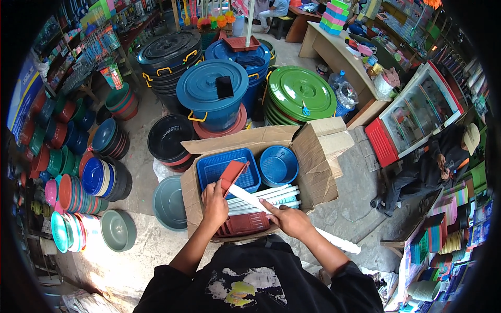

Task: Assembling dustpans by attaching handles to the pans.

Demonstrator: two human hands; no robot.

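Observation:
My left hand (pixel 215 202) grips a reddish-brown plastic dustpan (pixel 231 175), held tilted above an open cardboard box (pixel 319 180). In my right hand (pixel 290 219) is a white tube-like pole (pixel 250 199). Its upper end meets or lies close against the dustpan; whether the two are joined, I cannot tell. Beyond my right forearm the pole runs down to the right. Inside the box are a blue rectangular basket (pixel 209 169), a blue round basket (pixel 278 166), several white poles (pixel 282 194) and more reddish dustpans (pixel 245 224).
Large lidded tubs, blue (pixel 203 91), green (pixel 302 94) and black (pixel 168 47), stand just past the box. A phone (pixel 225 87) rests on the blue lid, scissors (pixel 306 108) on the green. Stacked basins (pixel 99 177) line the left. A person (pixel 428 167) sits at right near a display case (pixel 417 112).

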